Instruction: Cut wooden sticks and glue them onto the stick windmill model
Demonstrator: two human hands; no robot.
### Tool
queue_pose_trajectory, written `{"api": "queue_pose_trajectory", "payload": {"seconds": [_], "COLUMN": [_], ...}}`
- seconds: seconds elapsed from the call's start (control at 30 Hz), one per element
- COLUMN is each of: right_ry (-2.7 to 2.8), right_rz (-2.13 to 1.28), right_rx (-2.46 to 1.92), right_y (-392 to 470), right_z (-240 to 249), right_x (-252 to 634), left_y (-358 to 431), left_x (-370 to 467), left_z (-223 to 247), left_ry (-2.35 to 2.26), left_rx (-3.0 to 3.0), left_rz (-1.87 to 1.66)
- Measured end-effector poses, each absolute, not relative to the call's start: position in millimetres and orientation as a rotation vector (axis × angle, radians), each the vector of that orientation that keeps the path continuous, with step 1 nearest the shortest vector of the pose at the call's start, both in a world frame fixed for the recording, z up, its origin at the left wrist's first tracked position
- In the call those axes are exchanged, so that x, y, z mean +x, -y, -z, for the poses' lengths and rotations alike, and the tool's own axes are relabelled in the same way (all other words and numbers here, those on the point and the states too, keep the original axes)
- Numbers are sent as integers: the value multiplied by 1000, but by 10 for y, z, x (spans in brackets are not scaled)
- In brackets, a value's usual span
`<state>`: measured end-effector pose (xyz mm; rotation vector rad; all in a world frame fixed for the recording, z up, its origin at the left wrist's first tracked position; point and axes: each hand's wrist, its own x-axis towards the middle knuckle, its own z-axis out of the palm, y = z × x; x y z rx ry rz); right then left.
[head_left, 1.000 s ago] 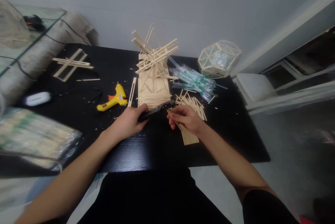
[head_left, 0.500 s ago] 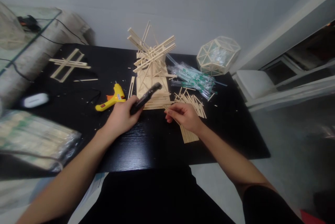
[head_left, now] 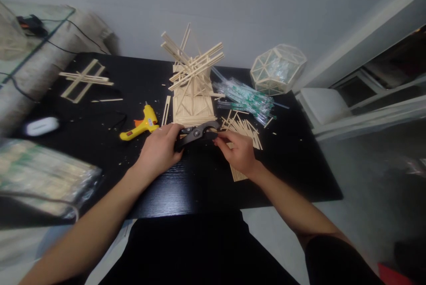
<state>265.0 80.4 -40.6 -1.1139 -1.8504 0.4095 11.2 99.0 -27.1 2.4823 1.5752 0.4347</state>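
Note:
My left hand (head_left: 159,148) is wrapped round the handles of dark pruning shears (head_left: 197,134), whose jaws point right. At the jaw tips, my right hand (head_left: 237,149) is pinched; whatever lies between its fingertips is too small to make out. Just behind the shears stands a model built of wooden sticks (head_left: 193,94), with crossed blades at its top. Short loose sticks (head_left: 244,128) lie beyond my right hand, and a row of aligned sticks (head_left: 238,174) is partly hidden under it.
A yellow glue gun (head_left: 141,124) lies left of the model. Crossed stick frames (head_left: 84,81) and a wrapped stick bundle (head_left: 43,176) are at the left. Plastic-wrapped glue sticks (head_left: 248,98) and a geometric stick ball (head_left: 278,69) are at the back right.
The shears have turned from pointing up and away to pointing right, their jaws now beside my right fingertips. My right hand has shifted slightly right.

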Motion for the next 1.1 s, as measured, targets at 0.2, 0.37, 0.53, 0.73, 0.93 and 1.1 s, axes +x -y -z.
{"api": "queue_pose_trajectory", "payload": {"seconds": [0.2, 0.37, 0.53, 0.73, 0.93, 1.1], "right_ry": [1962, 1996, 2006, 2018, 2012, 2003], "right_rz": [-139, -69, -48, -40, -82, -119], "right_rx": [-1109, -1100, -1109, -1105, -1122, -1132], "right_y": [-785, -773, -771, -771, -762, -763], "right_z": [466, 477, 483, 489, 495, 494], "right_x": [2634, 2622, 2619, 2618, 2618, 2618], "left_y": [-963, -936, -929, -926, -916, -918], "left_x": [162, 186, 197, 212, 219, 225], "left_z": [286, 285, 276, 272, 258, 239], "left_ry": [-1660, -1708, -1719, -1735, -1719, -1722], "left_rx": [2507, 2496, 2501, 2509, 2525, 2535], "left_rz": [-373, -317, -261, -257, -238, -238]}}
